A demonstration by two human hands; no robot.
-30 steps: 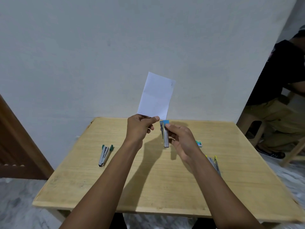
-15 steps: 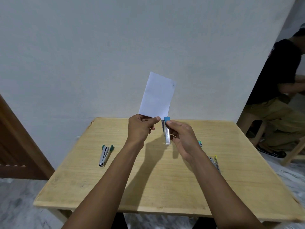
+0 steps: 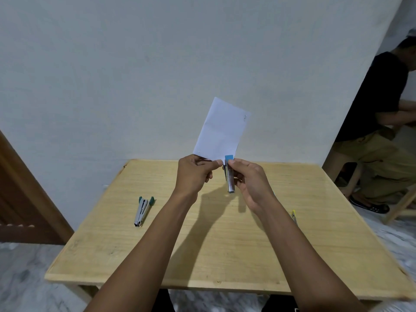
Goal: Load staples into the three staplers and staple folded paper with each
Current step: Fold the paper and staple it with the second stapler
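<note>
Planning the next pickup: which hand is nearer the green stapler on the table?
Left. The left hand, pinching the paper, is raised to the right of the green stapler; the right hand, gripping the blue stapler, lies farther right.

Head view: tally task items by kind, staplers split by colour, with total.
Blue stapler: 1, in the right hand
Green stapler: 1, on the table
Yellow stapler: 1, partly hidden behind the right forearm
Folded paper: 1, in the left hand
Total: 4
</note>
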